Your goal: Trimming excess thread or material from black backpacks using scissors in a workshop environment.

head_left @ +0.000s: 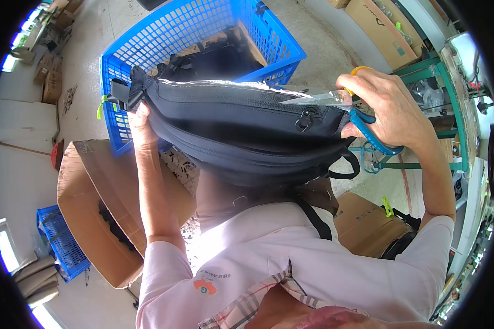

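Observation:
A black zippered bag [230, 129] hangs across in front of me, above my lap. My left hand [140, 127] grips its left end, below a strap with a black buckle [119, 92]; part of the fingers is hidden behind the bag. My right hand [394, 109] is closed around scissors [319, 99] with one blue and one yellow handle loop. Their blades point left along the bag's upper edge, near the zipper and its black pull [304, 118]. A pale, frayed edge [219, 83] runs along the top seam. A webbing loop [346, 171] dangles at the lower right.
Beyond the bag stands a blue plastic basket [282, 57] holding black items. An open cardboard box [82, 192] is at my left, near a smaller blue crate [66, 244]. Another carton [362, 225] lies at my right, below a green metal frame [456, 109].

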Motion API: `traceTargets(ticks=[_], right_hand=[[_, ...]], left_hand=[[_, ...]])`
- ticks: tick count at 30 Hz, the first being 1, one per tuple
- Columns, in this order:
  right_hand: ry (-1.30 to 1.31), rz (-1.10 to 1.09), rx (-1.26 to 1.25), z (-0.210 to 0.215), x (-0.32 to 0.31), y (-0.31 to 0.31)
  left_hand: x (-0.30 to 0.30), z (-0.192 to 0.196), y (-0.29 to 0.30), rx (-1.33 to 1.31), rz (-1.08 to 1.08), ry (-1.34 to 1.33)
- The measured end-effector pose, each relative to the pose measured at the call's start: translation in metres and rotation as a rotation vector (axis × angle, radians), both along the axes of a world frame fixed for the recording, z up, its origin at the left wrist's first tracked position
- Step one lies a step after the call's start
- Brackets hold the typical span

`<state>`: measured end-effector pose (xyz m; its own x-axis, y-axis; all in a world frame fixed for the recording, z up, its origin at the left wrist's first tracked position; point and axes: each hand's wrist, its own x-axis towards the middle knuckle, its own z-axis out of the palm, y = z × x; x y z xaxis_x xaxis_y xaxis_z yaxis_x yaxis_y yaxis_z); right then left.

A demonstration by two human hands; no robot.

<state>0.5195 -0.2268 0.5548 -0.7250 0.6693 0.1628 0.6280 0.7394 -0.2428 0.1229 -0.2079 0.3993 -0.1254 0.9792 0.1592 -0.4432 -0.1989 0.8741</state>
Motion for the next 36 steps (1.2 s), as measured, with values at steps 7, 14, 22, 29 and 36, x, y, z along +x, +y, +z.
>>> traceTargets(ticks=[7,14,22,29,36], right_hand=[[-0.027,-0.024,-0.043,0.003,-0.009,0.001],[-0.08,-0.052,-0.008,-0.001,-0.01,0.002],[0.027,0.005,-0.057,-0.017,-0.008,0.014],[0.143,0.115,-0.065,-0.027,-0.012,0.014],[0.119,0.073,-0.091,-0.031,-0.011,0.012]], left_hand=[[0.002,0.001,-0.001,0.027,0.041,0.049],[-0.003,-0.003,-0.005,0.019,0.033,0.017],[-0.011,-0.013,-0.004,-0.024,0.099,0.026],[-0.01,-0.013,-0.004,0.005,0.014,-0.032],[-0.009,-0.011,-0.006,-0.027,0.041,-0.003]])
